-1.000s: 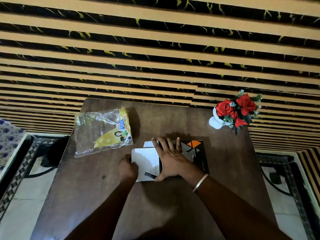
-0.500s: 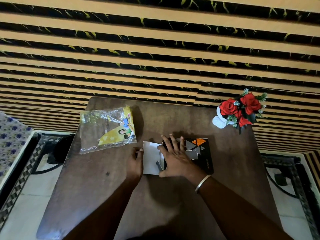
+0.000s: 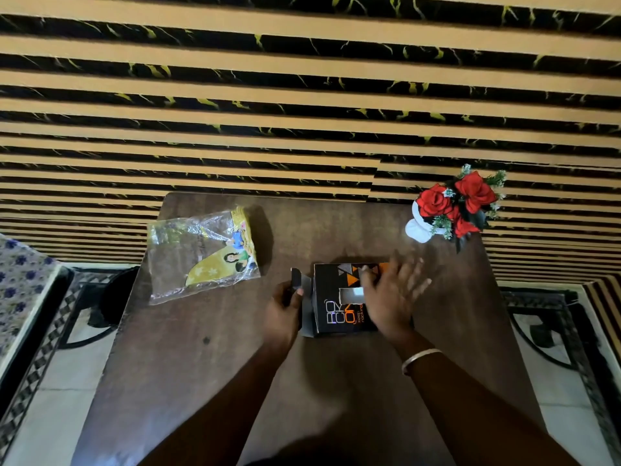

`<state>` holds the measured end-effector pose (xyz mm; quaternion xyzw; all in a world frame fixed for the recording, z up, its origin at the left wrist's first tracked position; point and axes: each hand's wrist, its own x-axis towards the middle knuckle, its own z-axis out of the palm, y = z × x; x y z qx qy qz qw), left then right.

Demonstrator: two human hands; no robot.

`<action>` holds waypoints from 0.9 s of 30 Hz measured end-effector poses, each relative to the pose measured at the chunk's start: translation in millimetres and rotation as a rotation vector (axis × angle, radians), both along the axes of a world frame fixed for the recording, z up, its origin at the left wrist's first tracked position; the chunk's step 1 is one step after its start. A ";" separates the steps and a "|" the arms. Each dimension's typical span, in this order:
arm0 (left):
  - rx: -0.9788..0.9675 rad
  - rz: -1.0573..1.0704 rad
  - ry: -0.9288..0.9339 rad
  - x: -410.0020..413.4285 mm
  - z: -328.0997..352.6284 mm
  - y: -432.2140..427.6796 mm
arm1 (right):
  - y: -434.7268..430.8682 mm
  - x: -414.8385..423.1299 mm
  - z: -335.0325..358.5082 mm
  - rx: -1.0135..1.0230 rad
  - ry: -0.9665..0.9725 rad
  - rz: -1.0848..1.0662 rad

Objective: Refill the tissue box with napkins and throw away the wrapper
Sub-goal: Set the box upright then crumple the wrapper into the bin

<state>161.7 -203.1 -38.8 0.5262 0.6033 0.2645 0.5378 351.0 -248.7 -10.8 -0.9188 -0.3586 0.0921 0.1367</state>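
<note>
Hands flank the black tissue box mid-table: left hand pinching its open end flap, right hand spread flat on top; the emptied wrapper lies left, nearer the left hand.

right hand: motion-blurred, covers tissue box right half | napkins: hidden inside

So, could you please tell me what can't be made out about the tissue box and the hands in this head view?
- Right hand: motion-blurred, so its grip on the tissue box is unclear.
- Box's right side: hidden under that hand.
- Box contents: only a pale patch shows at the top slot; the fill level is hidden.
- Left hand: at the open end flap; its fingertips are hidden.
- Wrapper: print too small to read.
</note>
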 end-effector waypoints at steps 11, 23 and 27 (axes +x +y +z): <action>-0.258 0.046 -0.316 36.6 -7.1 -23.8 | -23.4 10.8 4.5 0.096 0.425 -0.238; -0.323 0.084 -0.302 28.1 -11.4 -19.1 | -24.3 11.8 -4.6 0.133 0.437 -0.226; -0.358 0.183 -0.320 18.1 -5.1 -10.0 | -25.1 17.7 -22.8 0.105 0.397 -0.227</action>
